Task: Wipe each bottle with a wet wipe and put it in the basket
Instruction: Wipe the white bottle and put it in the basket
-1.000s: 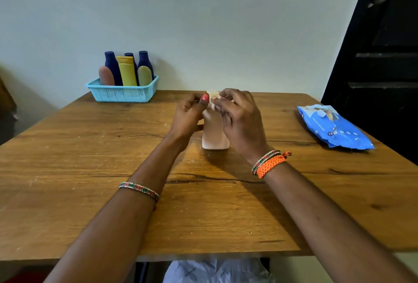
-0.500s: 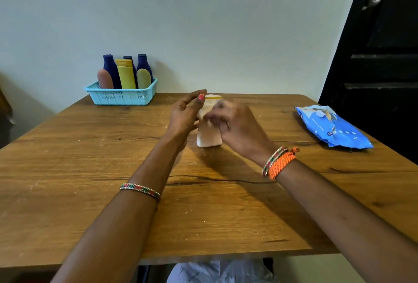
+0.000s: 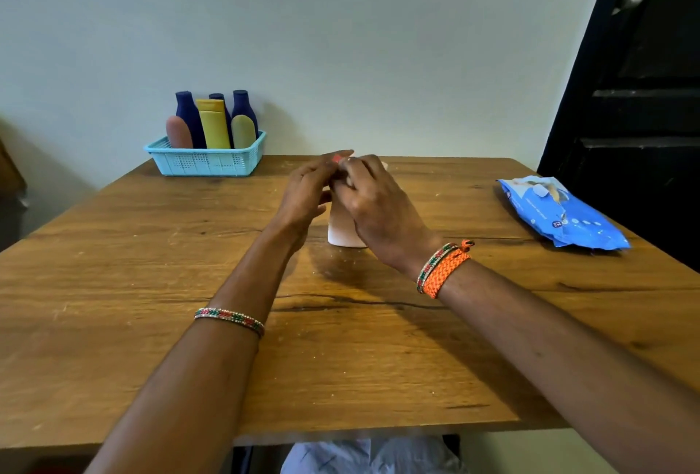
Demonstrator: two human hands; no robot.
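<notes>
wooden table [image 3: 151,284], hands [image 3: 378,204] around bottle [image 3: 342,231]

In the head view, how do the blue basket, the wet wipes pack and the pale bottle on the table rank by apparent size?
1. wet wipes pack
2. blue basket, nearly alike and farther away, so unsure
3. pale bottle, partly hidden by both hands

A bottle [image 3: 342,227] was stood upright near the middle of the table [image 3: 151,284], with the left hand [image 3: 307,193] placed at its left and the right hand [image 3: 378,208] over its top and right side. A basket [image 3: 206,161] filled with upright bottles was set at the far left corner against the wall, while a wipes pack [image 3: 560,214] was laid flat at the right edge.
</notes>
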